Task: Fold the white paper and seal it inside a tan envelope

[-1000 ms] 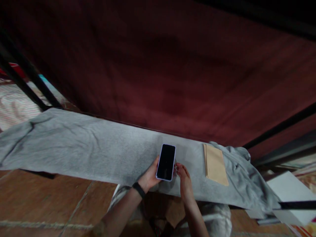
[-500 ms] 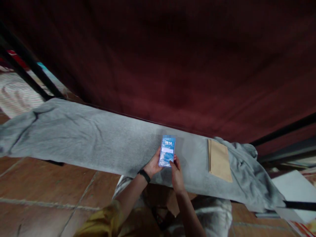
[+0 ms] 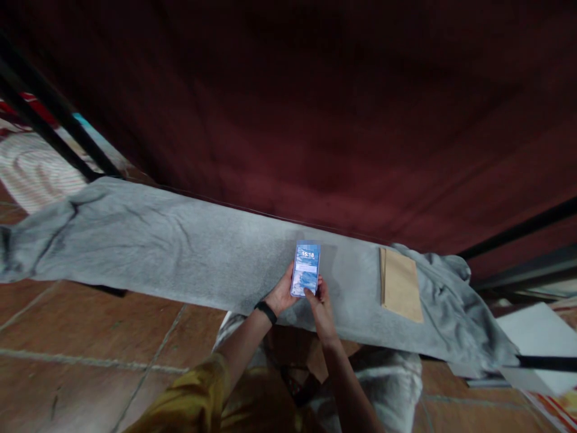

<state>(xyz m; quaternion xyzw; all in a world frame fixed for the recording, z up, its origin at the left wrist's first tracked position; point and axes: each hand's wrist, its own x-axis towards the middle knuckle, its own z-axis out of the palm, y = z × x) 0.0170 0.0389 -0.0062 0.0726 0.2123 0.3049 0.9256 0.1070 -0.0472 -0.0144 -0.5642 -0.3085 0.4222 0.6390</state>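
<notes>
My left hand [image 3: 281, 294] grips a smartphone [image 3: 305, 268] by its left edge, screen up and lit with a blue lock screen. My right hand [image 3: 319, 307] is at the phone's lower right corner, with a finger on the bottom of the screen. A black band [image 3: 265, 312] sits on my left wrist, and a yellow sleeve shows lower down. Both hands hover over a long grey cloth [image 3: 180, 252] spread across the floor.
A tan paper envelope [image 3: 399, 284] lies on the grey cloth to the right of the phone. A dark red fabric [image 3: 315, 120] fills the space behind. Terracotta floor tiles [image 3: 90, 343] lie at the near left. White sheets [image 3: 536, 349] and black bars are at the right.
The phone screen went from dark to lit. My right hand moved from beside the phone onto its lower screen, and the view shifted slightly.
</notes>
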